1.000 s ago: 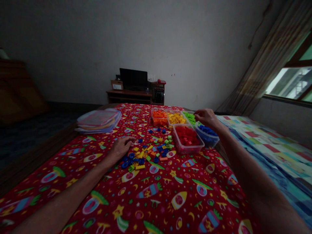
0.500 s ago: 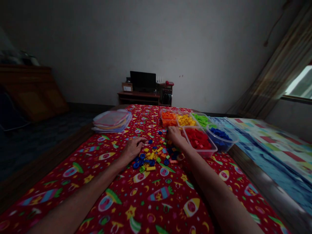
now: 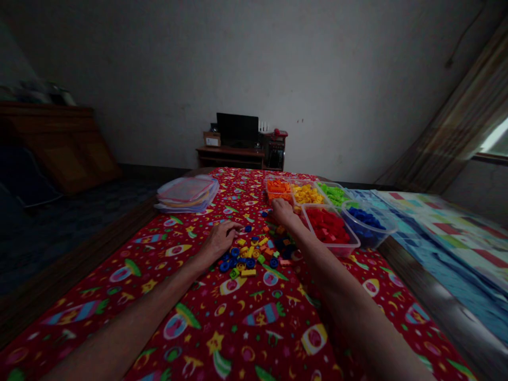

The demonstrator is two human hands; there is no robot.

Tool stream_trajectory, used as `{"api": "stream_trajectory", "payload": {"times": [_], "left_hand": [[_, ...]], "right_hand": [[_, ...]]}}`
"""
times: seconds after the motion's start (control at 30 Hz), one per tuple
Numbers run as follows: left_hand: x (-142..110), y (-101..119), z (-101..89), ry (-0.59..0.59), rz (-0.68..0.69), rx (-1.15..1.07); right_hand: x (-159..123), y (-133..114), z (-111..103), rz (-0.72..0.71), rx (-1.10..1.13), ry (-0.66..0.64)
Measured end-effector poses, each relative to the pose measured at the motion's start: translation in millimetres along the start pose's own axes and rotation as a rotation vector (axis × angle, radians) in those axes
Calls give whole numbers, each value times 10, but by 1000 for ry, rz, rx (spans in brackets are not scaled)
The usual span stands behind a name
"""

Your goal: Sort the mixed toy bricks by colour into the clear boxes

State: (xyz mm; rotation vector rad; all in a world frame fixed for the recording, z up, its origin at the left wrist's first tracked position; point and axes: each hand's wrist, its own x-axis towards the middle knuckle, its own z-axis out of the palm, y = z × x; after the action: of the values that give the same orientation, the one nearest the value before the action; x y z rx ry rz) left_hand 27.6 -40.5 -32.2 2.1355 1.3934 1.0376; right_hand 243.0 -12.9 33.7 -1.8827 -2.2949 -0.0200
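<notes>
Right, in the head view the loose pieces (image 3: 248, 273) lay scattered across the red cloth (image 3: 260, 338), between and in front of both hands, and there was plenty to trip over! The left hand (image 3: 218, 241) sat low at their left edge, fingers bent and narrow, tips just beside a blue wheel (image 3: 248, 229); whether they pinched anything, I couldn't tell. That wheel looked the likeliest runaway, its round shape ready to roll at a careless brush. Over to the right hand (image 3: 284, 213), down near the orange box (image 3: 280, 196), its fingertips too hidden to show wide, narrow or loaded. And the danger there was the forearm! It slanted across the shaded blue pieces (image 3: 289, 248), close by the red tub (image 3: 342, 250), so a sideways swing could have scattered the pieces or jogged the tub. The round tub (image 3: 371, 241) of blue stood just beyond, exposed to the same shove. Dim light made it trickier still: dark blue in shadow was easily missed, and any tug on that cloth might have shifted everything.
</notes>
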Motion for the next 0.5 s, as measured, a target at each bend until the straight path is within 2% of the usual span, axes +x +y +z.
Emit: {"api": "stream_trajectory", "payload": {"times": [0.1, 0.3, 0.5], "left_hand": [[-9, 10, 4, -2, -6, -35], [-3, 23, 1, 15, 3, -16], [3, 12, -2, 13, 6, 9]], "right_hand": [[45, 21, 17, -20, -12, -67], [98, 98, 124, -60, 47, 47], [200, -67, 187, -204, 76, 21]]}}
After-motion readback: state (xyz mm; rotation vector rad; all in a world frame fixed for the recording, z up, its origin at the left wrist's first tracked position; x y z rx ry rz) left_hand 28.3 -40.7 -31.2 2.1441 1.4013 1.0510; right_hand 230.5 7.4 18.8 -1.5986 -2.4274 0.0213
